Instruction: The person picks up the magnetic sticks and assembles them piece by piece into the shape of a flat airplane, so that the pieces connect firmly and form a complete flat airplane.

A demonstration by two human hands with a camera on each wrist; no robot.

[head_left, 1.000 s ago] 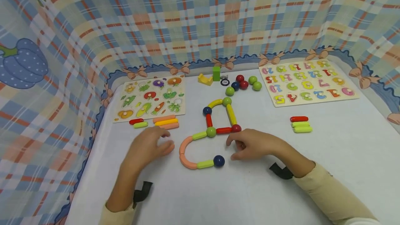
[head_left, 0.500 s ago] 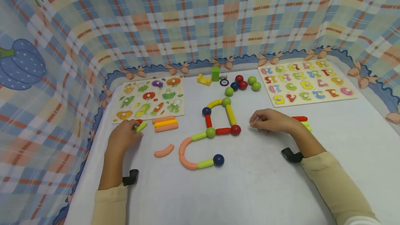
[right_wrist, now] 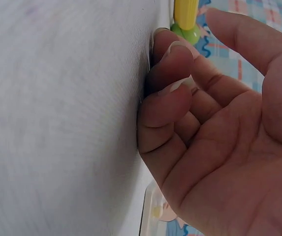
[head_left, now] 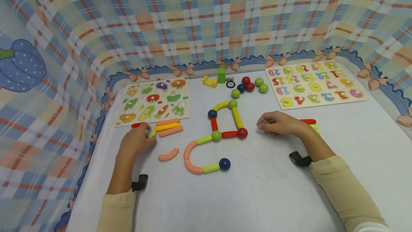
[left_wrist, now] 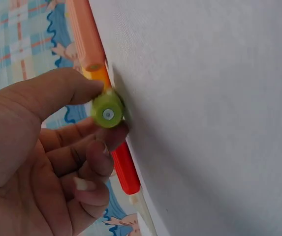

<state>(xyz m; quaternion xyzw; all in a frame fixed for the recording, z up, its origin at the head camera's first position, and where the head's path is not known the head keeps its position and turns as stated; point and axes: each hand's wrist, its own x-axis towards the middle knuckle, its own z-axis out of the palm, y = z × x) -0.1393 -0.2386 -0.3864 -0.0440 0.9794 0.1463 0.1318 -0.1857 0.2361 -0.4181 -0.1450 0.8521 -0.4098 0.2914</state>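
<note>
My left hand pinches a short light green magnetic rod between thumb and fingers, its round end facing the left wrist camera. Just beyond lie a red rod and a small stack with a yellow rod between two salmon rods. A curved salmon rod lies apart nearby. My right hand rests on the table with loosely curled fingers and holds nothing. Left of it is a joined figure of rods and balls, with a red ball at one corner and a dark blue ball at its lower end.
A vegetable puzzle board lies at the back left, a number puzzle board at the back right. Several loose balls and a green block sit at the back. Behind my right hand, a red rod lies by light green rods.
My left hand let go of the curved salmon rod, moved left, took the light green rod and brought it rightward towards the stack. My right hand moved right, away from the figure, then stayed still.
</note>
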